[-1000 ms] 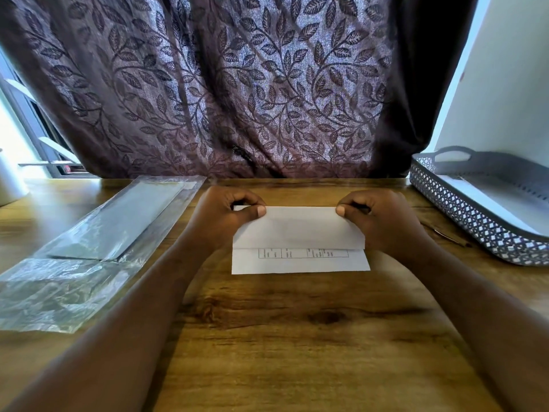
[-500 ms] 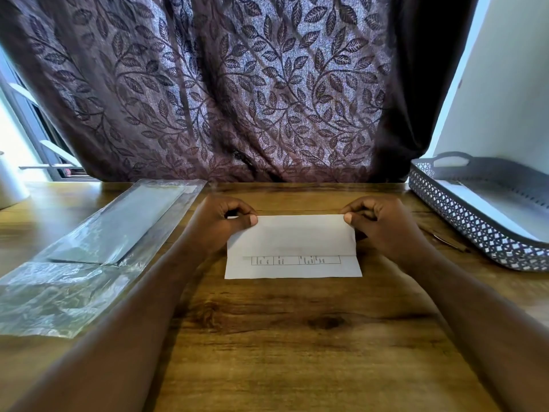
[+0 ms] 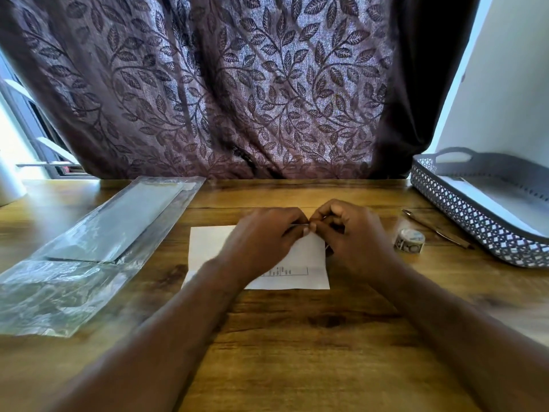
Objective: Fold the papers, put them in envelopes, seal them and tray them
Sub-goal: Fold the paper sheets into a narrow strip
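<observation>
Head view: plenty of bare wooden table (image 3: 297, 337) is left in front of the folded paper (image 3: 300, 263), which is laid mid-table, long axis left-right, fold at the far edge. That fold is pinched by left hand (image 3: 261, 242) and right hand (image 3: 353, 233), fingertips meeting. It's flanked by the plastic envelope pack (image 3: 89, 248) left, tape roll (image 3: 410, 240) and grey tray (image 3: 475, 221) right.

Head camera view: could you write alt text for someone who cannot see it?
Two hands, left hand and right hand, meet over a folded white paper on a wooden table. A plastic-wrapped envelope pack lies left; tape roll and grey tray sit right.
</observation>
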### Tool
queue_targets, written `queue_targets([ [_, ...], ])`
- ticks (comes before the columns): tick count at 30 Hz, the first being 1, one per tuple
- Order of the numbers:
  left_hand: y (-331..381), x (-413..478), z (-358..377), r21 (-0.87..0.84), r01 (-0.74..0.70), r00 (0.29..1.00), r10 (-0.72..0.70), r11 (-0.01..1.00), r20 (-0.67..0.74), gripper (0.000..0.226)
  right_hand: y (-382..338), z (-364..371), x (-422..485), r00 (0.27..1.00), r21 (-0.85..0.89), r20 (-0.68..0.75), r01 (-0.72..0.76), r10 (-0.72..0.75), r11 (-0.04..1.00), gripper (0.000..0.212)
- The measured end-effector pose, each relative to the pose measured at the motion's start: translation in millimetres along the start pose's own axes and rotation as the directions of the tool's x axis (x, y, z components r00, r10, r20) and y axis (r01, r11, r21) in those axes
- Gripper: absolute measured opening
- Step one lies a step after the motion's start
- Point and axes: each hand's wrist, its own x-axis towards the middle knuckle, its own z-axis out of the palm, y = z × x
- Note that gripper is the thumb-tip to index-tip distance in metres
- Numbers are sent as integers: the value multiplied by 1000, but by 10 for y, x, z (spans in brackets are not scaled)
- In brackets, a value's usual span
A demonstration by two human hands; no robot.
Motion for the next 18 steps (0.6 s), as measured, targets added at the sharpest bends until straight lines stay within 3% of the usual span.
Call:
queue_targets([
  [8, -37, -5, -103, 34, 156, 988, -156, 987, 15, 14, 28, -47, 23, 995, 31, 73, -65, 63, 997, 9],
  [18, -490, -32, -178, -47, 281, 959, -282, 959, -22, 9, 266, -257, 111, 986, -19, -59, -155, 154, 988, 6],
])
